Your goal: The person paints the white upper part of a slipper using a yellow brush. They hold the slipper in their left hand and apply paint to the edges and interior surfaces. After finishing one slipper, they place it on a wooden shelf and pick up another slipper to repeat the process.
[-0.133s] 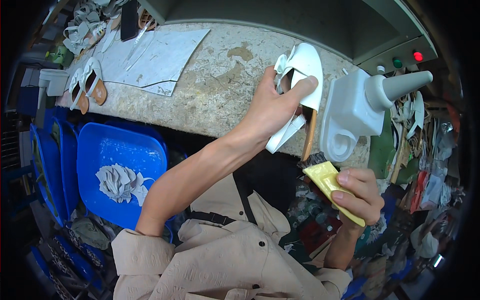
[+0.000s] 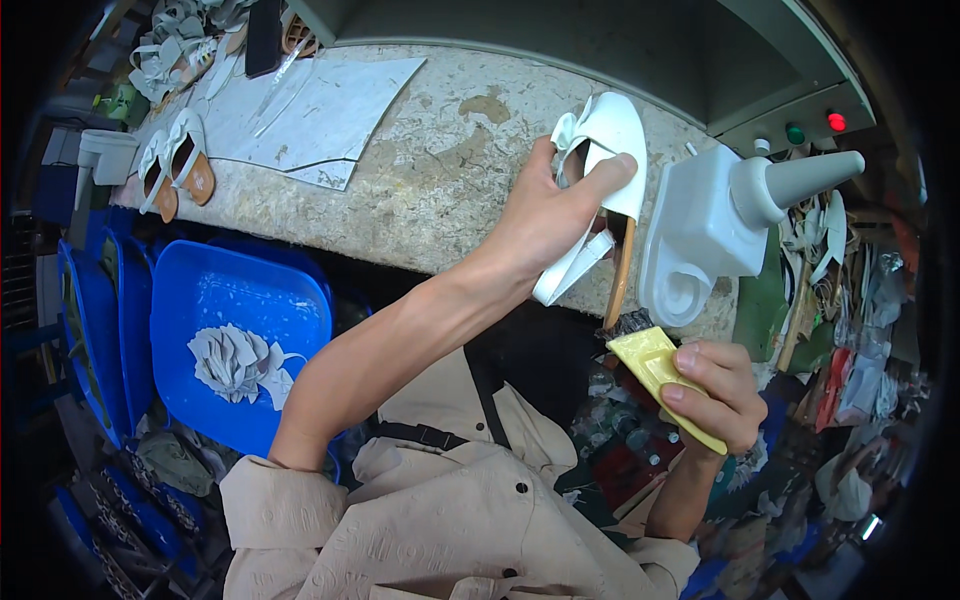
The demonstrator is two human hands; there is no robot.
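My left hand (image 2: 565, 205) is closed around a white sandal (image 2: 615, 135) with a bow, the thumb lying on its upper. The toe points away from me, and a white ankle strap (image 2: 573, 270) hangs below the hand. The tan sole (image 2: 620, 275) reaches down toward me. My right hand (image 2: 722, 392) grips a brush (image 2: 655, 372) with a yellow handle, its fingers bent over the handle's face. Dark bristles (image 2: 632, 322) at the brush's upper end meet the heel end of the sole or lie right beside it; exact contact cannot be made out.
A white container (image 2: 710, 215) with a grey cone spout stands right of the sandal. White sheets (image 2: 330, 105), a dark phone (image 2: 263, 38) and a pair of white sandals (image 2: 180, 165) lie left on the worktable (image 2: 440, 170). Below is a blue tub (image 2: 175, 350) holding white scraps. A grey machine housing (image 2: 560, 30) stands behind.
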